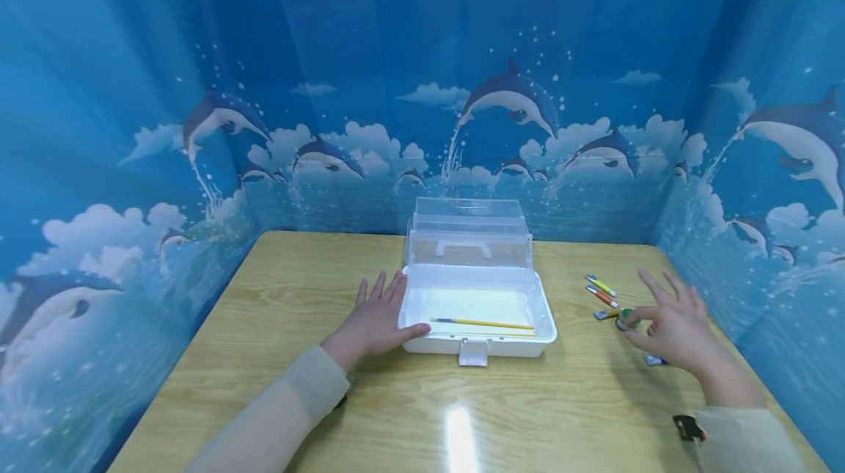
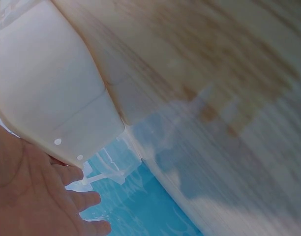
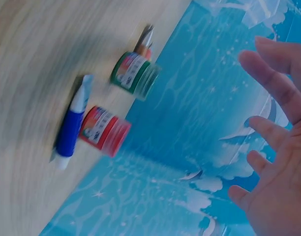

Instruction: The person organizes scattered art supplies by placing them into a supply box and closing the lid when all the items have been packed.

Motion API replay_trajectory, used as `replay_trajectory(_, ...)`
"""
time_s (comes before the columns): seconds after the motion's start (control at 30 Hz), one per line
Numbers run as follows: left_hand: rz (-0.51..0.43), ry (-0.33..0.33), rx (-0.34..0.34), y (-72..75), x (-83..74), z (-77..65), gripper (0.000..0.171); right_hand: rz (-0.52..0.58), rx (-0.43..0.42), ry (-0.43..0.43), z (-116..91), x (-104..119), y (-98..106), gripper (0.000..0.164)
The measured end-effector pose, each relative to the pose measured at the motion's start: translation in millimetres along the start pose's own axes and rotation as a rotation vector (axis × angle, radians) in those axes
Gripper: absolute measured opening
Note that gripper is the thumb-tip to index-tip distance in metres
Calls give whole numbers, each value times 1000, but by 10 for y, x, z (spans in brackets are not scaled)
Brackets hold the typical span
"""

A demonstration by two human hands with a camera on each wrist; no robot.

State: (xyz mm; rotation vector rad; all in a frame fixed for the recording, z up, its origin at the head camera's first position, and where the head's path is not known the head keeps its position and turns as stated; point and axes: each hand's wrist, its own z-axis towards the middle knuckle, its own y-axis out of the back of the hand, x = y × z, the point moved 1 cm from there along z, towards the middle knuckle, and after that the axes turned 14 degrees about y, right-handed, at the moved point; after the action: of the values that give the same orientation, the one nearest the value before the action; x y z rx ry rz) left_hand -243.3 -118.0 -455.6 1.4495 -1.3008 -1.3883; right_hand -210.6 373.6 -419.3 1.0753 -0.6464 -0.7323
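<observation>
A white plastic box (image 1: 478, 347) with its clear lid (image 1: 470, 231) raised stands mid-table, with a yellow-handled paintbrush (image 1: 491, 324) lying inside along the front. My left hand (image 1: 378, 320) rests against the box's left side, fingers straight and thumb over the rim. My right hand (image 1: 680, 330) hovers above the paints on the right, thumb and index finger close together, the others spread; it holds nothing. Below it stand a green paint jar (image 3: 130, 73) and a red paint jar (image 3: 105, 130), with a blue paint tube (image 3: 71, 123) alongside. The head view hides the red jar behind my right hand.
A yellow paint tube (image 1: 601, 284), an orange-red paint tube (image 1: 602, 296) and an ochre paint tube (image 1: 605, 314) lie beyond the jars. A dolphin-print curtain (image 1: 370, 92) encloses the wooden table (image 1: 317, 260) at the back and sides.
</observation>
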Motion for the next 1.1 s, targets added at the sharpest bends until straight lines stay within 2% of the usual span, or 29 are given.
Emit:
replay_trajectory(0.23,-14,0,3,13,-9,-12,105,-3,64,-89,-140,-131,-7,10)
replay_trajectory(0.37,-8,6,7,15,-10,-9,105,34,87,-128,-217,-195,-18,8)
replay_trajectory(0.67,1,11,11,3,-7,-3,105,109,195,-241,-329,-296,-15,17)
replay_trajectory(1.1,2,19,9,-19,-5,19,106,109,273,-308,-393,-440,-84,29)
